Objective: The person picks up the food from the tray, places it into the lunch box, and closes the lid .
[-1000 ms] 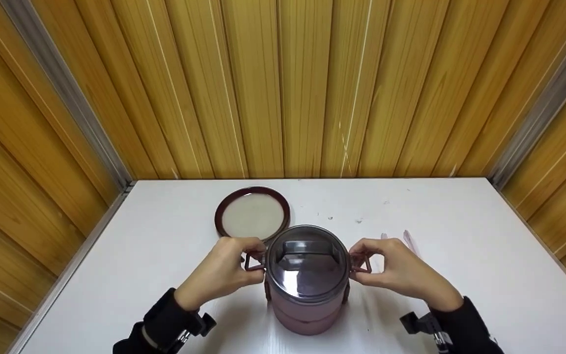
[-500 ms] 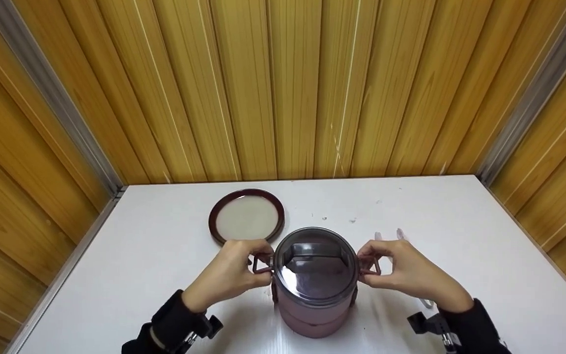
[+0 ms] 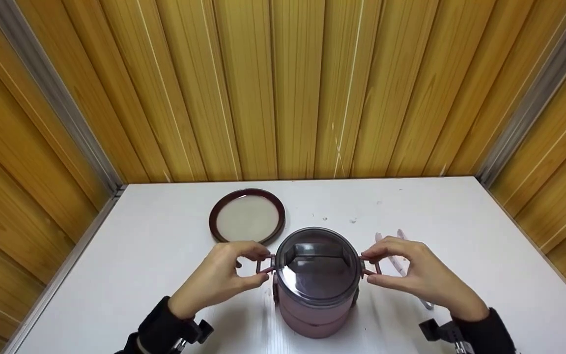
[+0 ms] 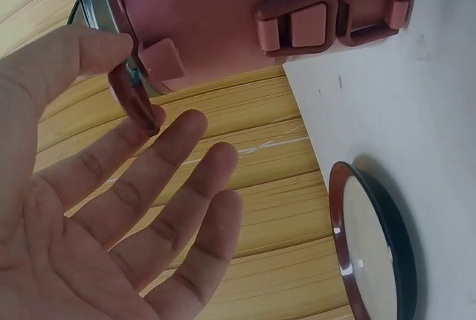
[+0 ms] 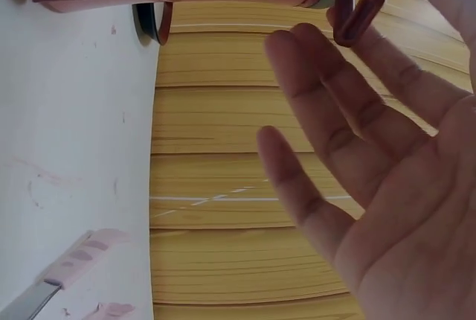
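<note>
A pink stacked lunch box (image 3: 312,317) with a dark see-through lid (image 3: 318,282) stands upright on the white table, in the middle of the head view. At its left side my left hand (image 3: 216,278) holds the upper left clasp (image 4: 132,100) between thumb and index finger; the other fingers are spread. My right hand (image 3: 423,275) has thumb and index finger on the upper right clasp (image 5: 362,11). Both clasps stick out from the lid's edge. Lower down, more side clasps (image 4: 297,24) lie flat against the wall.
Behind the lunch box to the left lies a cream plate (image 3: 247,219) with a dark red rim. Tongs with pink tips (image 5: 83,257) lie to the right, partly behind my right hand. Ribbed wood-patterned panels (image 3: 293,98) rise behind the table.
Both hands have drawn slightly outward from the lunch box, with fingers looser around the clasps. The lunch box still stands on the table. The head view has shifted a little.
</note>
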{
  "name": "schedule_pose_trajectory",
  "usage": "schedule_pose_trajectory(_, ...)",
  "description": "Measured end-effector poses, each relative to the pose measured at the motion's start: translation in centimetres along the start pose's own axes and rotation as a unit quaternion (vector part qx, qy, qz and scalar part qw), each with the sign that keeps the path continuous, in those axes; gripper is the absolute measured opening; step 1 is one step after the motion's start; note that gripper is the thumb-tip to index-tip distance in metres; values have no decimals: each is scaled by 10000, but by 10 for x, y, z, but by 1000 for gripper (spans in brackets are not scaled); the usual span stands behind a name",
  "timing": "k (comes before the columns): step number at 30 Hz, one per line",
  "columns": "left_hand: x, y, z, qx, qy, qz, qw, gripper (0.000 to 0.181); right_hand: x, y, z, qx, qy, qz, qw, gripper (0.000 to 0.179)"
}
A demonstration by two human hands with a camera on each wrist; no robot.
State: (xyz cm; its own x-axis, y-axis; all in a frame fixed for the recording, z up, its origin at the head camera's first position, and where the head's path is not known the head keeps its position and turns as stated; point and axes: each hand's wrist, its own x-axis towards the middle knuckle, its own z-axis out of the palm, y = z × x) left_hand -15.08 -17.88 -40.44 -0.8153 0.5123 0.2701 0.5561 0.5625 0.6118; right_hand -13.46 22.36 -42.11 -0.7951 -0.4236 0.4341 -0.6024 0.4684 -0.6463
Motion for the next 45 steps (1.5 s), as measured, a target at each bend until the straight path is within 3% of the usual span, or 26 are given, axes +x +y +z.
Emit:
schedule_pose_trajectory(6, 1, -4, 6, -183, 42, 67, 9998, 27, 0, 7, 7, -232, 178, -308, 9991, 40)
schedule_pose_trajectory(14, 3, -8, 15, -672, 90, -137, 9976, 32, 1, 11, 10, -158, 25, -101, 9998, 36)
schedule_pose_trajectory(18, 0, -10, 14, -810, -76, -151, 9966, 48, 2, 11, 11, 199, -70, 49, 9998, 48)
schedule_pose_trajectory(22, 0, -9, 17, -982, 125, -92, 9950, 56, 7, 5, 23, 637, 330, 104, 9974, 53)
schedule_pose_trajectory(26, 8, -1, 34, -1555, 660, -299, 9852, 54, 17, -10, 44, 1126, 785, 494, 9893, 48)
schedule_pose_trajectory(29, 16, 8, 51, -2033, 947, -548, 9730, 55, 24, -19, 59, 1632, 1000, 827, 9780, 45)
schedule_pose_trajectory(36, 27, 23, 79, -2774, 1254, -955, 9477, 57, 31, -27, 80, 2340, 1297, 1057, 9577, 51)
schedule_pose_trajectory(45, 30, 27, 92, -2929, 1710, -907, 9364, 52, 33, -28, 88, 2598, 1525, 1280, 9449, 44)
